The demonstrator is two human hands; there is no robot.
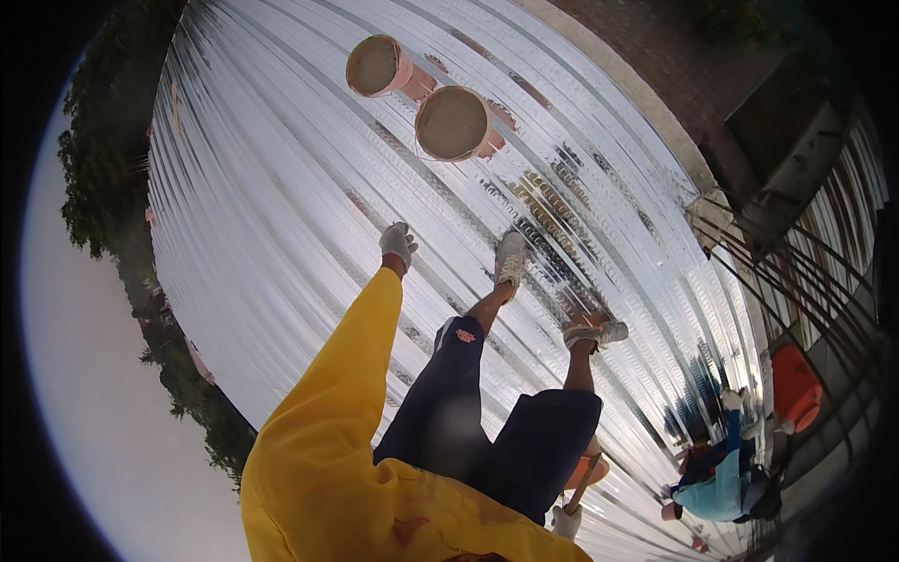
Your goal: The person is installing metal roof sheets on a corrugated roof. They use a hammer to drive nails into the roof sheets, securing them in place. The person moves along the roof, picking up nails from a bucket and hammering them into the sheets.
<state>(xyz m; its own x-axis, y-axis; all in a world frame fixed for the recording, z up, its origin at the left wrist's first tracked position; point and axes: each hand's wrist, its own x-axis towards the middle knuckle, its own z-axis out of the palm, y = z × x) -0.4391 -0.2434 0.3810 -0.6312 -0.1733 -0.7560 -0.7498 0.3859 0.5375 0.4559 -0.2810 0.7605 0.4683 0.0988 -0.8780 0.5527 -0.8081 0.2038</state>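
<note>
My left hand [399, 244], in a pale glove, reaches out over the ribbed metal sheeting [309, 178]. Its fingers are loosely curled with nothing seen between them. Low in the view, beside my right leg, my gloved right hand [567, 521] is closed round a wooden handle [582, 484]. The handle's far end runs up to an orange bucket [588, 467], partly hidden by my leg. Whether the two are joined, I cannot tell. Two pinkish buckets of grey mix, a left one [372, 66] and a right one [453, 123], stand ahead of my feet.
I stand on shiny ribbed sheets with wet, muddy patches [552, 201]. Metal bars [787, 262] jut out beyond the right edge. A co-worker in blue [716, 487] crouches at lower right, near an orange-red object [796, 389]. Trees [103, 178] border the left side.
</note>
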